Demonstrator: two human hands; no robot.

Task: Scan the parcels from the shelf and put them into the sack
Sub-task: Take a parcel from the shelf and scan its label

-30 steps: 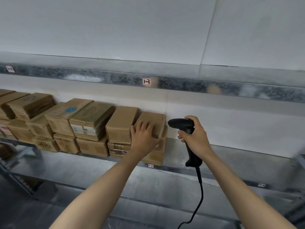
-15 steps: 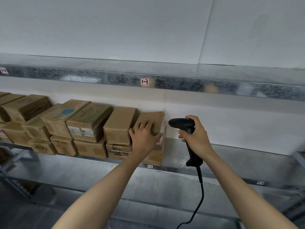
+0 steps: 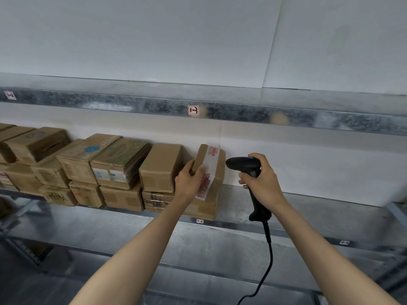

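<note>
Left grip [image 3: 189, 181] clasping 1 tilted parcel [image 3: 212, 166] (taped face showing) on shelf [image 3: 308, 208], right grip [image 3: 262, 179] clutching scanner [image 3: 242, 162]

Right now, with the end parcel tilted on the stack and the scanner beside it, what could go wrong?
1. The left hand grips the tilted parcel by one end only; it may slip and drop off the box below.
2. The scanner in the right hand sits very close to the parcel's side, and no barcode shows on the faces in view, so the scan may miss.
3. The cable hangs past the shelf front and could snag.
</note>
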